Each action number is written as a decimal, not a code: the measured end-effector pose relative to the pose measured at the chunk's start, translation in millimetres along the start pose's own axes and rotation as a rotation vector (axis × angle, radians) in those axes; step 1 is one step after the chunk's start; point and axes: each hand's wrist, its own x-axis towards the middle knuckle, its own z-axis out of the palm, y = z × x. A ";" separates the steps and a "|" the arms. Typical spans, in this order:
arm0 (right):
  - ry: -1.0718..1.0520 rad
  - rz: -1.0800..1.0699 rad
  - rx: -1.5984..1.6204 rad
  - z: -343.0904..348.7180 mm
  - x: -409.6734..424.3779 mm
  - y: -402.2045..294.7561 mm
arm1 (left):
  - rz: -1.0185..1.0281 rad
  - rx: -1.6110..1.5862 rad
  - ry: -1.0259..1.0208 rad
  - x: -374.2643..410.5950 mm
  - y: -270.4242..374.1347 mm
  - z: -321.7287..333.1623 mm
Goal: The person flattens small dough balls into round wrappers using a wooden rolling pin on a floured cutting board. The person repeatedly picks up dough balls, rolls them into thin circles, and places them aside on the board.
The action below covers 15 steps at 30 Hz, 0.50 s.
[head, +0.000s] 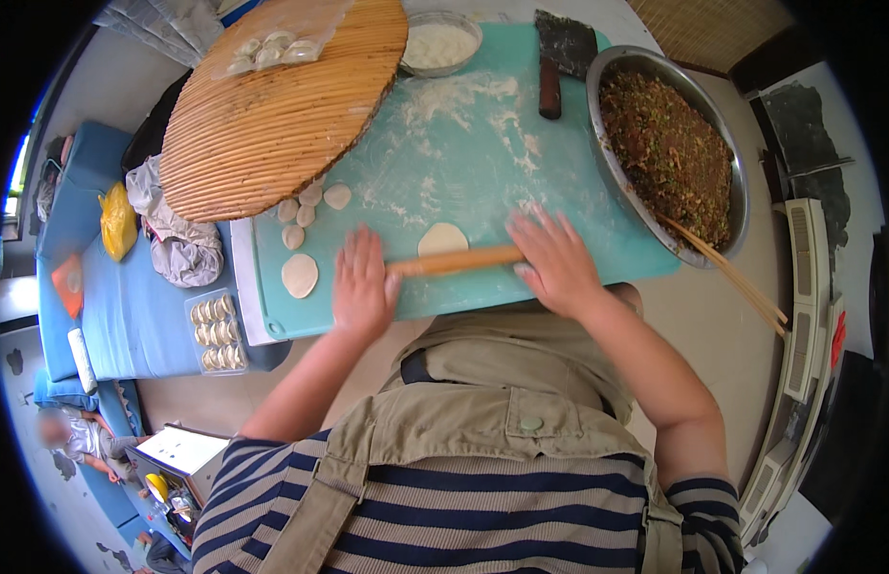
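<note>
A wooden rolling pin (455, 260) lies across the lower edge of a round dough wrapper (444, 238) on the green cutting board (473, 165). My left hand (363, 287) rests on the pin's left end, fingers stretched out forward. On its right end is my right hand (557, 262), fingers spread and slightly blurred; the palms hide both pin ends. Left of my left hand sits a second flat wrapper (299, 276). Several small dough pieces (293, 237) lie above it, some partly under the edge of a round reed tray (286, 122). Loose flour (444, 100) dusts the board.
A metal basin of chopped filling (666, 151) with chopsticks (731, 269) stands right. Behind are a cleaver (559, 61) and a flour bowl (438, 44). Dumplings in a bag (268, 52) rest on the reed tray. A dumpling box (216, 331) is on the blue sofa (139, 323); a person (93, 441) sits beyond.
</note>
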 end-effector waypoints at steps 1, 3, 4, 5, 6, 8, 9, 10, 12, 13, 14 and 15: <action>0.032 0.025 -0.002 2.1 12.7 3.7 | -0.001 0.014 0.045 19.2 -4.6 6.3; 0.103 0.028 -0.002 1.2 50.2 17.0 | -0.041 0.064 0.149 60.2 -16.6 7.3; 0.106 0.051 0.003 4.9 57.3 23.7 | -0.067 0.046 0.131 69.3 -17.5 5.4; 0.110 0.074 0.009 12.9 60.5 32.5 | -0.094 0.028 0.114 76.7 -14.9 3.0; 0.109 0.100 0.013 19.7 60.9 39.5 | -0.119 0.005 0.094 80.1 -12.9 3.0; 0.042 0.030 -0.061 21.5 30.8 35.1 | -0.048 -0.015 0.027 50.5 2.3 -8.4; 0.009 -0.004 -0.105 20.3 12.6 27.3 | -0.011 -0.028 -0.001 31.6 10.8 -13.4; -0.026 0.002 -0.043 15.5 -2.4 15.2 | -0.011 -0.042 -0.028 16.0 16.1 -16.6; -0.053 -0.010 0.040 0.0 -11.4 -1.6 | -0.003 -0.071 -0.090 -5.4 19.5 -21.5; -0.014 -0.023 0.026 -0.6 -3.2 -5.0 | -0.013 -0.040 -0.034 0.6 13.1 -16.1; 0.025 -0.035 0.011 -0.5 13.8 -0.9 | -0.022 -0.009 0.022 20.3 2.4 -3.7; 0.069 -0.046 -0.008 0.6 31.0 6.5 | -0.028 0.022 0.085 41.3 -6.6 5.7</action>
